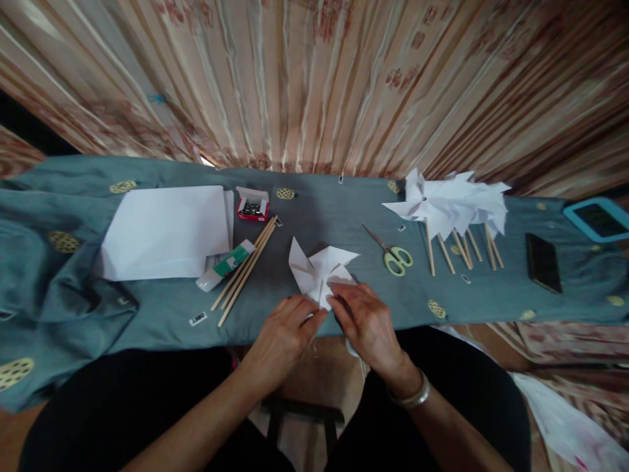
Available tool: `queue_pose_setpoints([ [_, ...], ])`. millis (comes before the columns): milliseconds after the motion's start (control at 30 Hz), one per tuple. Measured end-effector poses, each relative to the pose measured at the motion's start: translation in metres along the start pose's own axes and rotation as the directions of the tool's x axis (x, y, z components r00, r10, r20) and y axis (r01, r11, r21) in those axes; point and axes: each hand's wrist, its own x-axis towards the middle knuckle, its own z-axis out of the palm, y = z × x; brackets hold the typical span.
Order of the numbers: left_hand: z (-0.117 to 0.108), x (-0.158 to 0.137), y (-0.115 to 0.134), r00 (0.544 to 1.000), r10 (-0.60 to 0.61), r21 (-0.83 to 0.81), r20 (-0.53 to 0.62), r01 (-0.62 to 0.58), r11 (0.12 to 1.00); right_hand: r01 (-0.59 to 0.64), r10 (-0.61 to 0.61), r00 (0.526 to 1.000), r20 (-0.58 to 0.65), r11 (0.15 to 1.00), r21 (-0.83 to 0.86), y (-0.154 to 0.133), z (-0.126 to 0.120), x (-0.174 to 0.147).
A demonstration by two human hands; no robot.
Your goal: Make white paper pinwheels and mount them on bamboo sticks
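Note:
A white paper pinwheel (322,267) lies near the front edge of the cloth-covered table, its blades partly folded. My left hand (291,328) has its fingers closed on the lower left of the paper. From the right, my right hand (366,321) pinches the paper's lower right side, fingertips close to the left ones. The hands cover the lower part of the pinwheel. To the right of it are scissors (394,257) with pale green handles. Wooden sticks (246,275) and a green-and-white glue tube (226,265) lie to the left.
White paper sheets (164,229) are stacked at left. A small red box (253,204) of metal pins stands behind the sticks. Finished pinwheels on sticks (455,203) lie at right, beside a dark phone (543,262) and a blue-framed device (597,219). A curtain (314,85) hangs behind the table.

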Motion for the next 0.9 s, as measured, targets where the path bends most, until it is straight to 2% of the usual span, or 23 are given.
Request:
queue_pose_setpoints([
  [533,-0.0006,0.0016,-0.0003,1.000,-0.015,0.009,0.024,0.015,1.000,0.062,-0.065,0.998,-0.014,0.991,-0.121,0.0015,0.0031,-0.0026],
  [767,-0.0011,0.0028,-0.0002,0.999,-0.022,-0.003,0.023,0.022,1.000,0.144,-0.157,0.987,-0.034,0.961,-0.236,-0.0023,0.0004,-0.0042],
  [900,-0.0001,0.0026,-0.0006,1.000,-0.025,-0.017,0.006,0.026,1.000,0.122,-0.133,0.991,-0.022,0.955,-0.270,-0.0044,-0.0006,-0.0040],
])
